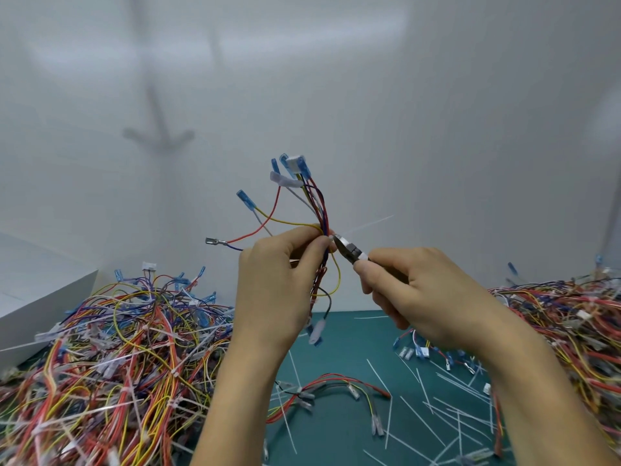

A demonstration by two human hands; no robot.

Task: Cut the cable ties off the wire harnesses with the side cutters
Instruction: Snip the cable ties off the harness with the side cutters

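The left hand [275, 284] holds one wire harness [321, 210] upright, its fingers [302, 235] pinched on the bundle right where the wires are bound. The right hand [413, 290] is curled round the handles of the side cutters [349, 248]. Their tip meets the bundle just right of the left fingertips, at the cable tie [366, 225], whose thin tail sticks out up and to the right. I cannot tell how far the blades have closed.

The cut probably goes best if the tip takes the tie's band alone. A yellow wire loops just under the cutters and the left thumb sits very close, so both are at risk.

Below the fingers lies the green surface [353, 334], strewn with cut ties [447, 408] and a loose harness [336, 381]. A heap of harnesses [117, 348] rises to their left and another heap [564, 324] to their right. A white box [40, 304] stands beyond the left heap, and a white wall [437, 112] is behind everything.
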